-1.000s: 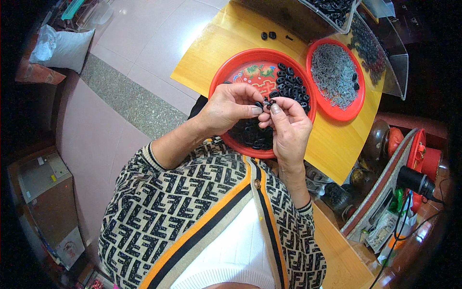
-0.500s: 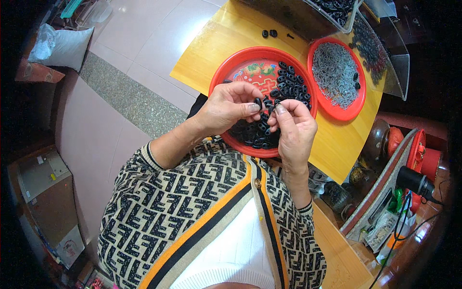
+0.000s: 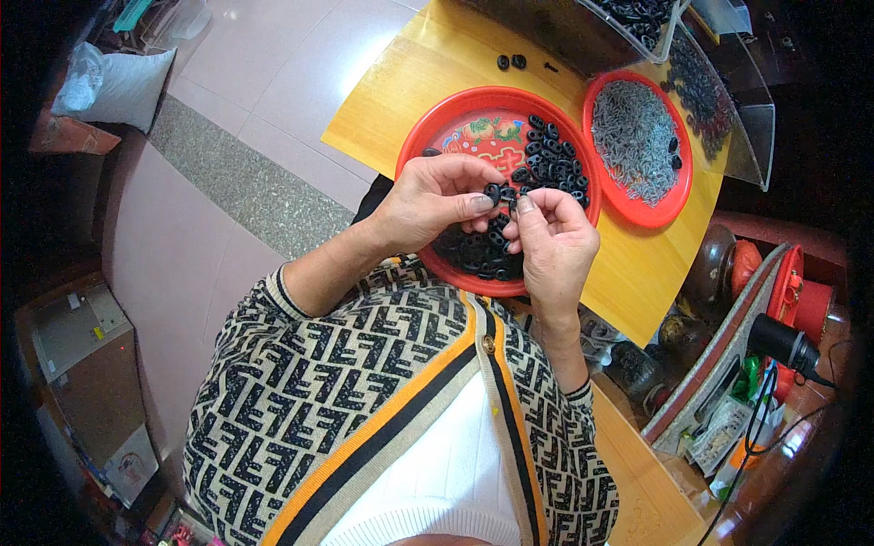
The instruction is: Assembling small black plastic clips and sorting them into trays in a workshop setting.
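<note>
Over a round red tray (image 3: 409,146) my two hands face each other, fingertips almost meeting. My left hand (image 3: 435,202) is closed, thumb and forefinger pinching a small black oval plastic piece (image 3: 492,193). My right hand (image 3: 553,238) is closed too, its thumb and forefinger pressed together on a small black part (image 3: 523,193) whose exact kind I cannot make out. In the tray below lie many black oval pieces with holes (image 3: 557,164), heaped to the right and at the near side. A flower pattern shows on the tray's bare bottom.
A second red tray (image 3: 642,215) on the right holds small silvery metal parts (image 3: 637,136). Two black oval pieces (image 3: 511,62) and a tiny dark part lie on the yellow tabletop (image 3: 382,118). Clear plastic bins (image 3: 628,41) of black parts stand behind. Jars (image 3: 710,259) crowd the right.
The black piece in my left fingers has turned, showing more of its face. My fingertips have shifted slightly, and both hands stay at the same place over the tray.
</note>
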The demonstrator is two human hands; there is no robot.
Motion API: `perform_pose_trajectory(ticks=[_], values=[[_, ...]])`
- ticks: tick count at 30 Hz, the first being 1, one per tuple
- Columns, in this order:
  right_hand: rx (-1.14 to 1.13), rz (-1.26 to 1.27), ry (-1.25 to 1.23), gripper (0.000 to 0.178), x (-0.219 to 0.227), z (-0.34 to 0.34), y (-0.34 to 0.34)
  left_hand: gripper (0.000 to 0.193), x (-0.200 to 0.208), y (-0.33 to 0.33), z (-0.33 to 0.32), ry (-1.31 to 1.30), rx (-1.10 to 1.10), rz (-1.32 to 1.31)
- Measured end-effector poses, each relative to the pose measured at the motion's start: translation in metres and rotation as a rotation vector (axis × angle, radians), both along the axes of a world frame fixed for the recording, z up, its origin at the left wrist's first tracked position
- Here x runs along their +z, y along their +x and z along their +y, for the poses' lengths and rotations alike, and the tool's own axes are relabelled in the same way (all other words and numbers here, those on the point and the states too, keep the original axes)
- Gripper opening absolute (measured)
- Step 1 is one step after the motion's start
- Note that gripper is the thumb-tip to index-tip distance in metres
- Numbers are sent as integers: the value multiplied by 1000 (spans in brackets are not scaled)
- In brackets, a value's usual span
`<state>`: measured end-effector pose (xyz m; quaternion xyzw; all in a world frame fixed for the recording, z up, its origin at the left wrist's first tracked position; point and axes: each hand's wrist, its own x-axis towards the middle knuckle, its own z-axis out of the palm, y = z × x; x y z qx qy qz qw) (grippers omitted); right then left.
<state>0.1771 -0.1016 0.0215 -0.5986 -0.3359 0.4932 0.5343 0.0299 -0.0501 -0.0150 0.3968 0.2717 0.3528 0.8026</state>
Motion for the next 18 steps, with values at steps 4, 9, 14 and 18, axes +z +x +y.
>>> perform_pose_trajectory(ticks=[4, 9, 14, 18], values=[[-5, -31, 17, 6, -1, 1, -2, 23, -1, 2, -1, 51, 18, 7], [18, -20, -18, 6, 0, 1, 1, 24, 5, 3, -2, 103, 15, 39], [26, 3, -21, 6, -1, 0, -1, 27, 3, 2, -2, 156, -12, 105], [44, 3, -10, 7, -3, 0, -1, 28, 3, 3, -4, 181, -1, 107]])
